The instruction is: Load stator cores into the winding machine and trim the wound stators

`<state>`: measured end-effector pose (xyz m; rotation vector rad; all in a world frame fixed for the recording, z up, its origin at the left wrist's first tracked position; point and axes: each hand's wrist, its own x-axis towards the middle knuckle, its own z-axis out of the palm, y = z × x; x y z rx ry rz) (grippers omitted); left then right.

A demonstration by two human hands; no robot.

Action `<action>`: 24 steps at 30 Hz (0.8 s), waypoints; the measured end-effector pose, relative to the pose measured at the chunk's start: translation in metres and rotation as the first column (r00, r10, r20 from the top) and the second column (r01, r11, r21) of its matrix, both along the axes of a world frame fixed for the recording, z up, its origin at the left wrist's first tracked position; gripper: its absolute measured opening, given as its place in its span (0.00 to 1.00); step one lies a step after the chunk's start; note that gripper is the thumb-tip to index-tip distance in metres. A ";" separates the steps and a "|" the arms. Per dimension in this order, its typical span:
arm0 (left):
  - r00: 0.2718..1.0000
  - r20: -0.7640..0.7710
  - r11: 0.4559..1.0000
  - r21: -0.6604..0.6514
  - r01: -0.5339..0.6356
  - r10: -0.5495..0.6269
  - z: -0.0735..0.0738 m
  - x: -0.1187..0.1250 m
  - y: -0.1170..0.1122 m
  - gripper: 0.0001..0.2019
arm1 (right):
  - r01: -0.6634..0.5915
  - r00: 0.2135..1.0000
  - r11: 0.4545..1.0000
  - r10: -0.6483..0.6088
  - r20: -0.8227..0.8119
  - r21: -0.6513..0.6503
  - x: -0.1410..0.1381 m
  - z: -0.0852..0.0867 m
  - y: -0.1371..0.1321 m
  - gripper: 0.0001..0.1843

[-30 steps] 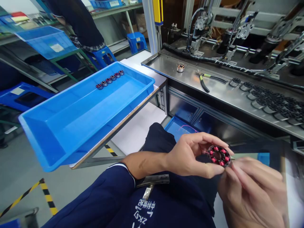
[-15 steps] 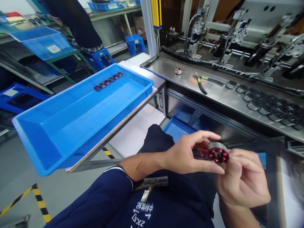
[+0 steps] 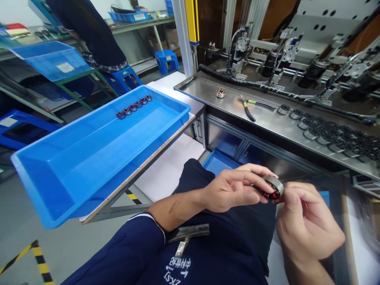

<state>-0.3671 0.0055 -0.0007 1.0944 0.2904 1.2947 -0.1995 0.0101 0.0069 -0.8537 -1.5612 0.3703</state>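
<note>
In front of my lap is a round motor stator (image 3: pixel 274 185) with a grey metal rim and red windings on its underside. My left hand (image 3: pixel 234 190) has closed on its left side, with fingers over the rim and windings. At the opposite edge my right hand (image 3: pixel 310 215) pinches with thumb and forefinger; its fingertips cover what lies between them. Several finished-looking stators with red windings (image 3: pixel 137 104) stand in a row inside the blue tray (image 3: pixel 97 166) to my left.
A steel ledge (image 3: pixel 204 91) carries a copper-wound stator (image 3: pixel 221 93), green-and-black cutters (image 3: pixel 248 109) and several black-topped stators (image 3: pixel 320 128). Behind it stand machine fixtures (image 3: pixel 271 59). A person (image 3: pixel 92 35) sits on a blue stool at the back left.
My left fingers have closed in from around the stator onto its left side, hiding the red wires there. The stator has tilted slightly. My right hand keeps its pinch at the right edge.
</note>
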 end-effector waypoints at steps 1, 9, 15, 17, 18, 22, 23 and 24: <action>0.999 0.028 0.999 0.012 -0.031 0.031 0.002 0.000 -0.001 0.08 | -0.015 1.000 1.000 0.015 -0.005 -0.017 0.000 0.001 0.000 0.06; 0.978 -0.040 0.946 -0.266 0.187 -0.205 -0.001 0.004 0.005 0.26 | -0.169 0.924 0.985 0.174 0.342 -0.043 0.029 0.012 0.005 0.13; 0.978 0.006 0.958 -0.204 0.203 -0.206 -0.002 0.007 0.005 0.22 | -0.063 0.900 0.993 0.012 0.436 0.104 0.028 0.021 0.004 0.08; 0.992 0.056 0.975 -0.187 0.118 -0.110 0.002 0.008 0.003 0.21 | -0.052 0.937 0.996 0.021 0.350 0.078 0.022 0.021 0.004 0.07; 0.994 0.084 0.980 -0.181 0.082 -0.067 0.003 0.009 0.003 0.21 | -0.075 0.954 0.995 0.053 0.296 0.064 0.020 0.021 0.004 0.06; 0.985 0.172 0.976 -0.215 0.019 0.018 0.004 0.010 0.005 0.24 | -0.199 0.944 0.979 0.181 0.277 0.038 0.023 0.023 0.006 0.07; 0.987 0.159 0.969 -0.246 0.039 0.001 0.002 0.010 0.007 0.25 | -0.208 0.930 0.977 0.184 0.317 0.045 0.026 0.023 0.007 0.06; 0.989 0.136 0.957 -0.276 0.094 -0.058 0.000 0.011 0.009 0.25 | -0.214 0.914 0.976 0.185 0.361 0.040 0.030 0.023 0.008 0.05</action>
